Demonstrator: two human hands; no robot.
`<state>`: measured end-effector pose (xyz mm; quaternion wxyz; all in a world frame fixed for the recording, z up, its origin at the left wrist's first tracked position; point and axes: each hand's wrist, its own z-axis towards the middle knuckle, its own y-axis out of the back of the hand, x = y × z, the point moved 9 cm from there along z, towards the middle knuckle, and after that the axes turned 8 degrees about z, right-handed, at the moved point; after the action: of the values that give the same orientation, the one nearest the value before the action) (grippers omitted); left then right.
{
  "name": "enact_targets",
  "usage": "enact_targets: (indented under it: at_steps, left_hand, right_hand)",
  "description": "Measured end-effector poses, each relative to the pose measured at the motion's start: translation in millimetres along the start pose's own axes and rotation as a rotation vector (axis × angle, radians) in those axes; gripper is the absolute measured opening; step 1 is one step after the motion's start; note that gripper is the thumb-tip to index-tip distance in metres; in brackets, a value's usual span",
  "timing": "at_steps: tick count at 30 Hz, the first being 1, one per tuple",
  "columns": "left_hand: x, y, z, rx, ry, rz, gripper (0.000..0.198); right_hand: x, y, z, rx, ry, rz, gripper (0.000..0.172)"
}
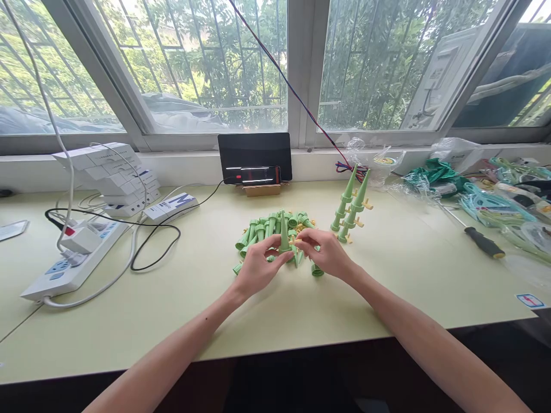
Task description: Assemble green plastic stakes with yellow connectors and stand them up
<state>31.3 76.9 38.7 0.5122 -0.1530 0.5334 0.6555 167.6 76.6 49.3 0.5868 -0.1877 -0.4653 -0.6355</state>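
My left hand grips a green plastic watering spike by its wide base, with the pointed end up. At the side of that base, the fingertips of my right hand pinch a small yellow valve. Whether the valve sits in the spike I cannot tell. Behind both hands lies a pile of green spikes, with small yellow valves among them. One loose green piece rests below my right hand. To the right stand two upright stacks of spikes with yellow valves sticking out.
A tablet with a phone before it leans at the window. On the left are a power strip, cables and stacked white boxes. A screwdriver and bagged green items lie on the right.
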Motion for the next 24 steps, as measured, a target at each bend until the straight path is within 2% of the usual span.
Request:
enact_targets:
  at_steps: [11, 24]
  left_hand:
    - [1.9, 1.3, -1.4, -0.021, -0.003, 0.042, 0.023]
    - [2.6, 1.3, -0.5, -0.018, 0.005, 0.027, 0.027]
  right_hand:
    - [-3.4, -2.0, -0.6, 0.025, 0.003, -0.046, 0.029]
    - [-1.6, 0.7, -0.8, -0.020, 0.036, 0.002, 0.014]
